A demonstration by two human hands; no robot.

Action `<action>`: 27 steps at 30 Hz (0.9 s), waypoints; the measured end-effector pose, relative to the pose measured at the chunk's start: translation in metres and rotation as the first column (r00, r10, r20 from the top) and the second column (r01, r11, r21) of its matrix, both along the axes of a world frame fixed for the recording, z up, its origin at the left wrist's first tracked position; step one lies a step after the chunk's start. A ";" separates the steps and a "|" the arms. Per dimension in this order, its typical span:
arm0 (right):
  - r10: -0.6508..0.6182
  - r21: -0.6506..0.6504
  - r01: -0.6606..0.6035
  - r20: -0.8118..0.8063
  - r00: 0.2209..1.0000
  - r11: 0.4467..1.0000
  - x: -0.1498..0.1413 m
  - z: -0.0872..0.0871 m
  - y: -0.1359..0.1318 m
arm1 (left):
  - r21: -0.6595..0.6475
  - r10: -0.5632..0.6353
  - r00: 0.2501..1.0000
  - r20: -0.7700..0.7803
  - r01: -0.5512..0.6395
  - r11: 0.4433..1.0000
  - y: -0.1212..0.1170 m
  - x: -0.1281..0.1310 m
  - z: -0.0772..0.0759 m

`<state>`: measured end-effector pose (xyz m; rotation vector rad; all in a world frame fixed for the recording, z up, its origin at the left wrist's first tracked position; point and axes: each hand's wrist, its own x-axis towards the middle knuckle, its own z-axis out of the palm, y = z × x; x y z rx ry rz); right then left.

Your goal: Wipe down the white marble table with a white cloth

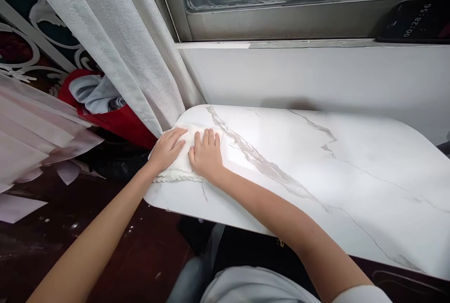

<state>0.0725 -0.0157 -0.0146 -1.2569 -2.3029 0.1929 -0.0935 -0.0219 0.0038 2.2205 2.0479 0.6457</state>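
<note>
A folded white cloth with a ruffled near edge lies at the left end of the white marble-patterned table. My left hand rests on the cloth's left side, its fingers stretched forward and to the right. Beside it, my right hand presses flat on the cloth's right side, fingers pointing away from me. Neither hand is wrapped round the cloth. The part of the cloth beneath my palms is hidden.
A white curtain hangs against the table's left end. Left of it stands a red bag with grey-blue fabric inside. A window runs along the back, and a phone showing a timer leans on its sill.
</note>
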 end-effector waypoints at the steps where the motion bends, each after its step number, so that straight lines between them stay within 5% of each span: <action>1: 0.017 0.014 -0.018 0.007 1.000 1.000 0.001 0.000 -0.008 | 0.004 0.012 1.000 -0.012 -0.012 1.000 -0.010 0.000 0.000; 9: 0.193 0.039 -0.195 0.050 0.980 0.980 0.019 0.004 -0.064 | 0.027 0.064 0.992 -0.112 -0.062 0.998 -0.076 0.009 -0.005; 15: 0.324 -0.170 -0.315 0.024 0.946 0.934 0.029 0.019 -0.062 | 0.033 0.123 0.978 -0.169 -0.119 0.992 -0.099 0.021 -0.006; 21: 0.305 -0.308 -0.285 0.016 0.952 0.907 0.018 0.028 -0.030 | 0.016 0.134 0.974 -0.184 -0.134 0.991 -0.071 0.025 -0.006; 27: 0.133 -0.072 -0.130 0.036 0.990 0.989 0.011 0.010 0.020 | 0.066 0.132 0.981 -0.144 -0.123 0.990 -0.009 0.031 -0.008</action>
